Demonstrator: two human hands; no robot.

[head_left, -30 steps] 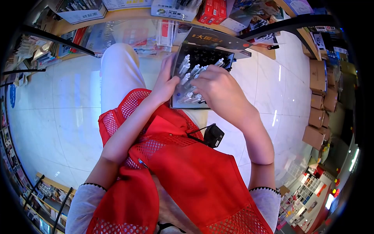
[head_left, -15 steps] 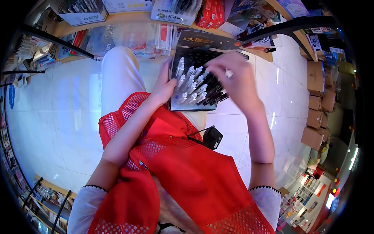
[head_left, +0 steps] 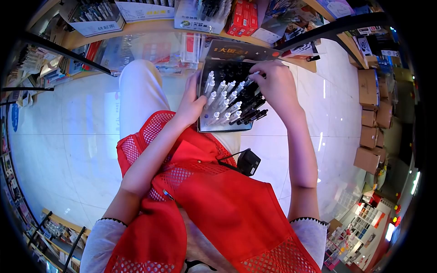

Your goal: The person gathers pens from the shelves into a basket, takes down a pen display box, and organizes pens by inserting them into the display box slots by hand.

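A display box of pens (head_left: 225,127) rests at my lap, its dark printed lid flap (head_left: 241,50) raised at the far side. White-topped pens (head_left: 223,102) stand upright in the left and middle of it. Black pens (head_left: 255,113) lean out at the right side. My left hand (head_left: 191,104) is closed on the box's left wall, thumb toward me. Over the far right part of the box, my right hand (head_left: 273,82) pinches the top of a white pen (head_left: 251,78); its lower end is hidden among the others.
Ahead is a shelf with pen boxes (head_left: 200,20) and red cartons (head_left: 244,17). Black metal bars (head_left: 68,52) frame the shelving. Brown cardboard boxes (head_left: 368,136) are stacked at the right on the tiled floor. A small black device (head_left: 249,162) hangs beside my red vest.
My right hand has come down and slightly left to the box, bringing the white pen in among the others. My left hand keeps its hold on the box.
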